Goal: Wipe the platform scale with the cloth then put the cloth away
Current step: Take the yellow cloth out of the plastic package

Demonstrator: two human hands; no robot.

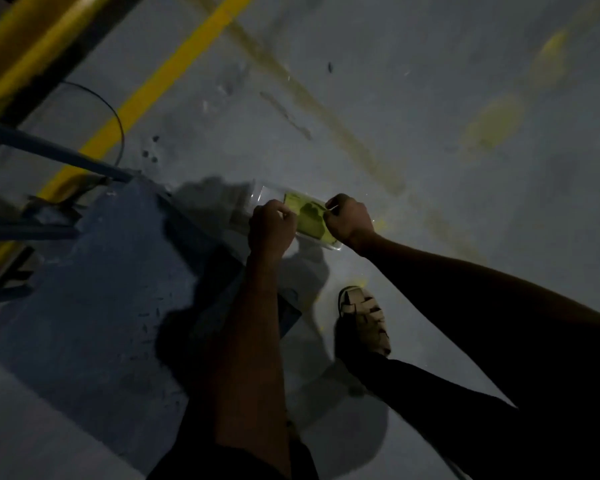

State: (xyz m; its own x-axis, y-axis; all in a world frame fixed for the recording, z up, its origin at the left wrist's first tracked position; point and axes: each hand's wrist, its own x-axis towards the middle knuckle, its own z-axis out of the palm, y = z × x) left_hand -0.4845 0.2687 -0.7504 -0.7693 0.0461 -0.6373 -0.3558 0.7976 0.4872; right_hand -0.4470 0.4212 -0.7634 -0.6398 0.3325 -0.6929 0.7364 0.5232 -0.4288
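Lying on the grey floor (395, 116) just off the corner of the blue platform scale (101, 289), the yellow-green cloth (309, 220) sits inside what looks like a clear plastic bag or wrapper (262, 195), stretched between both hands. The left hand (271, 226) curls closed at the cloth's near-left edge, fingers pinched on it or on the plastic; the dim light does not settle which. The right hand (347, 216) is fisted at the opposite edge, thumb and forefinger nipped tight on the rim. Judging by this, the cloth is either coming out of its wrapper or going back in, and the frame alone cannot say which, so wiping may be ahead or finished. The scale's deck shows scuffs and a dark shadow, no clear wipe marks. A sandalled foot (364, 317) stands close by, below the right hand.
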